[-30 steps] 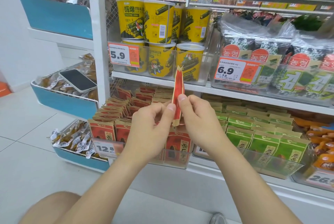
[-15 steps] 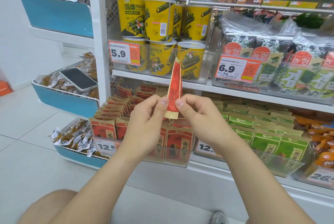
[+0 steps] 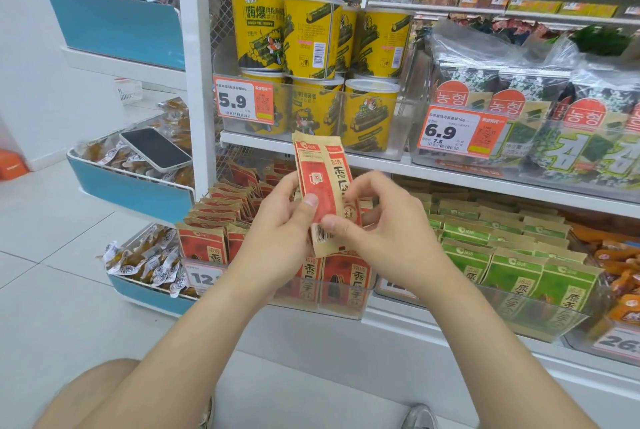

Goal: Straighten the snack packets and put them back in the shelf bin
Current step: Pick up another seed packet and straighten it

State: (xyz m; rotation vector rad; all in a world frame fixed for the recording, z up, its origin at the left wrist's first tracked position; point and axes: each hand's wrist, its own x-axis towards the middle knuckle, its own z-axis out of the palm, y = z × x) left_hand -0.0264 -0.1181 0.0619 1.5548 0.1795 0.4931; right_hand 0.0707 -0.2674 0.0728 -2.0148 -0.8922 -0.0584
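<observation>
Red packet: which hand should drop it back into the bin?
Probably left: the left hand grips the red packet mid-body, right hand only pinches its lower edge, and the bin extends leftward below.

the packet (image 3: 318, 182) in the grip is red down the middle and kraft tan at the edges, with black characters and a white barcode patch. below the grip, the red packets (image 3: 346, 272) have tan tops. to its right, the green packets (image 3: 512, 267) have tan tops too. above, the tubs (image 3: 258, 31) are yellow with dark green rolls. to the left, the bins (image 3: 138, 198) are blue.
</observation>
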